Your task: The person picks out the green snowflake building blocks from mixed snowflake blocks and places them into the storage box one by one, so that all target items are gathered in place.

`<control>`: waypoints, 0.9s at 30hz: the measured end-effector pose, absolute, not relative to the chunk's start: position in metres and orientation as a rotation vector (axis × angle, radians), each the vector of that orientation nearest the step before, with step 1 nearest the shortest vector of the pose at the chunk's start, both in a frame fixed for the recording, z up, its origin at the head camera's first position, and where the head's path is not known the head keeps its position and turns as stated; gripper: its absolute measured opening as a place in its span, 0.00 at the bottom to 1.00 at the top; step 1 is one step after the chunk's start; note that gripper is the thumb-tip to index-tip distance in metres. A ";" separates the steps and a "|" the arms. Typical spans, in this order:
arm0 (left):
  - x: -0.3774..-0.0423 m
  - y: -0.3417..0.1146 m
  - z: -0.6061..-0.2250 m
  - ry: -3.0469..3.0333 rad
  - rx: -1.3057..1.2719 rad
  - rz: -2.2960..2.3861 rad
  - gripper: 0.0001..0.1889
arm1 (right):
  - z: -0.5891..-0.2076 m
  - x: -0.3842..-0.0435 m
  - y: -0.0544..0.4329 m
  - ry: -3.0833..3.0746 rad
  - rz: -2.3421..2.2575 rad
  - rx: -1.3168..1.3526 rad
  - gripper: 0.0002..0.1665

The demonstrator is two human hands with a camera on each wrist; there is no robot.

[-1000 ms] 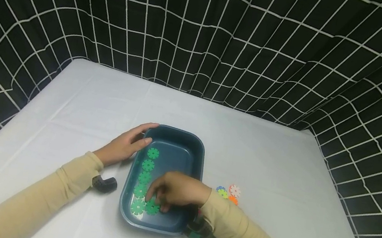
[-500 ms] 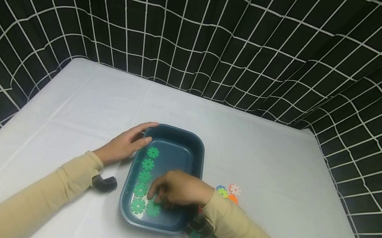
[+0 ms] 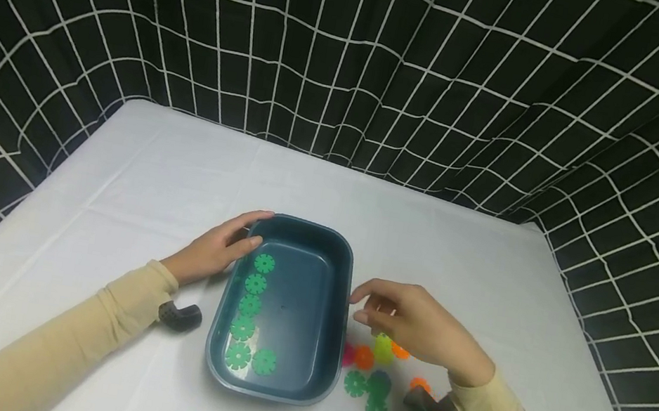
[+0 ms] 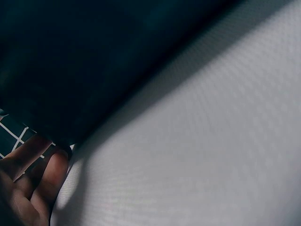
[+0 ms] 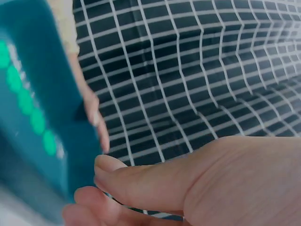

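A dark teal plastic tray (image 3: 301, 329) stands on the white table. Along its left side lies a column of green notched discs (image 3: 250, 306), plus another green disc (image 3: 264, 362) near the front. My left hand (image 3: 214, 252) rests on the tray's far left corner, its fingers fairly straight and touching the rim; the left wrist view shows the fingertips at the tray's outer edge. To the right of the tray hovers my right hand (image 3: 421, 322), fingers loosely bent and nothing visible between them. Loose notched discs lie under and beside it, including a green disc (image 3: 355, 383) and a yellow disc (image 3: 382, 350).
More loose discs share that patch, among them orange (image 3: 364, 358), pink (image 3: 349, 355) and blue ones, some overlapping. White cloth covers the table (image 3: 169, 167). A black curtain with a white grid (image 3: 351, 59) surrounds the back and sides.
My right hand has left the inside of the tray and moved right, over the loose discs. The front green disc stays in the tray, now uncovered. My left hand has not moved.
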State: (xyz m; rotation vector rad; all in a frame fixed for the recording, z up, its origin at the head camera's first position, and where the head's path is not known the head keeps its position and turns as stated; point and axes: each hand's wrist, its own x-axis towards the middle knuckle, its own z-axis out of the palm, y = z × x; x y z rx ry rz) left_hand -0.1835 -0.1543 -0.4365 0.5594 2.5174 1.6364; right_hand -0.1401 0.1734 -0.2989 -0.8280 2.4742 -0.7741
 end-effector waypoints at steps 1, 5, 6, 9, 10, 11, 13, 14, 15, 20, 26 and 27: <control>-0.184 -0.154 -0.436 2.517 0.561 1.635 0.26 | -0.301 -0.137 0.180 2.478 -0.760 -0.787 0.11; -0.183 -0.154 -0.436 2.508 0.555 1.633 0.26 | -0.320 -0.124 0.202 2.507 -0.701 -0.676 0.12; -0.183 -0.154 -0.436 2.508 0.555 1.631 0.26 | -0.327 -0.121 0.207 2.521 -0.692 -0.674 0.13; -0.183 -0.154 -0.435 2.507 0.553 1.627 0.26 | -0.347 -0.115 0.214 2.571 -0.695 -0.724 0.14; -0.184 -0.154 -0.436 2.506 0.555 1.628 0.26 | -0.354 -0.114 0.216 2.580 -0.708 -0.752 0.13; -0.184 -0.154 -0.436 2.505 0.557 1.630 0.26 | -0.360 -0.114 0.216 2.589 -0.719 -0.791 0.13; -0.183 -0.154 -0.436 2.499 0.552 1.635 0.26 | -0.368 -0.114 0.213 2.598 -0.721 -0.839 0.13; -0.183 -0.155 -0.436 2.500 0.548 1.633 0.26 | -0.372 -0.115 0.210 2.601 -0.713 -0.854 0.13; -0.183 -0.155 -0.436 2.495 0.543 1.637 0.26 | -0.375 -0.115 0.206 2.609 -0.697 -0.871 0.13; -0.183 -0.154 -0.437 2.480 0.537 1.645 0.26 | -0.385 -0.115 0.193 2.672 -0.586 -0.914 0.14; -0.184 -0.155 -0.438 2.473 0.551 1.663 0.26 | -0.387 -0.115 0.188 2.705 -0.610 -0.949 0.11; -0.184 -0.155 -0.438 2.474 0.552 1.664 0.26 | -0.387 -0.116 0.187 2.699 -0.629 -0.950 0.12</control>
